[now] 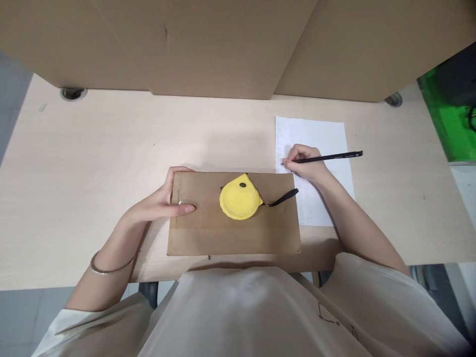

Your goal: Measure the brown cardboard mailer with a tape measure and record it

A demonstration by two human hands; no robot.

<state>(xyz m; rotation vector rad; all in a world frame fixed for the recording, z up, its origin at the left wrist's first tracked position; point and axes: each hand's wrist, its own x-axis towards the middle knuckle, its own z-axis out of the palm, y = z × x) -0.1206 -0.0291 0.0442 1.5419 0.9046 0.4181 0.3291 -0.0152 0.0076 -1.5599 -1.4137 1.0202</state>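
My left hand (169,198) grips the left end of a brown cardboard box (201,233), its thumb lying over the top face and the other fingers behind the edge. On the box rests a yellow tape measure (240,200) with a black button and a black wrist strap (285,197) pointing right. My right hand (305,161) is closed round a black pencil (342,155), whose tip meets the left part of a white sheet of paper (330,139). Rows of small writing or print cover the sheet's left side. The box overlaps the paper's lower left corner.
The pale wooden table (111,134) runs beneath everything. Tall cardboard panels (211,49) stand along its back edge. Two round cable holes sit at the back, left (73,94) and right (393,99). A green surface (442,129) with dark items lies beyond the right edge.
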